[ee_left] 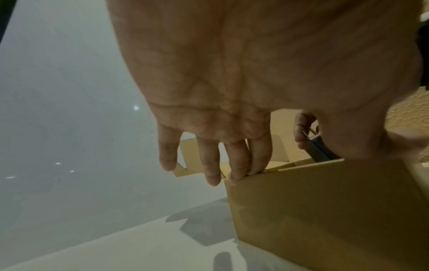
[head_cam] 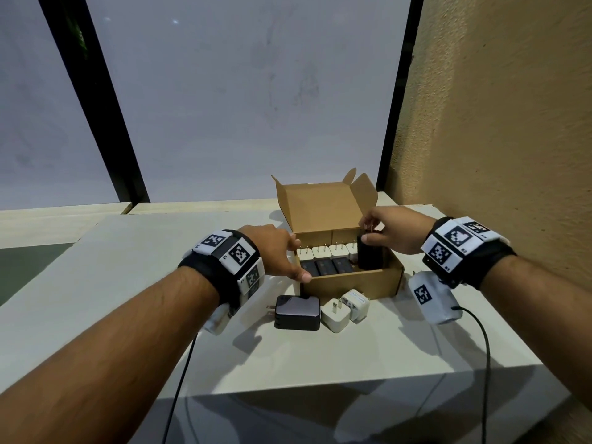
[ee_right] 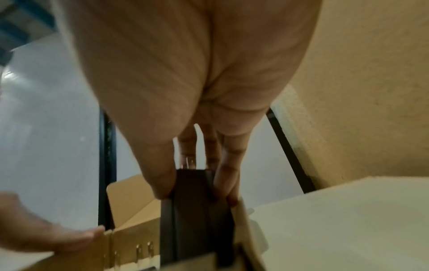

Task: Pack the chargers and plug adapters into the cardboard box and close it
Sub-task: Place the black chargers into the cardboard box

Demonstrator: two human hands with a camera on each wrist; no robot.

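Note:
An open cardboard box stands on the white table, its lid up at the back. Inside lie a row of white plug adapters and a row of black chargers. My right hand pinches a tall black charger upright in the box's right end, prongs up; the right wrist view shows thumb and fingers on the black charger. My left hand rests with straight fingers on the left wall of the box. In front of the box lie a black charger and two white adapters.
The white table ends close in front of me and to the right. A textured tan wall rises on the right, a frosted window behind the box. Cables hang from both wrist cameras.

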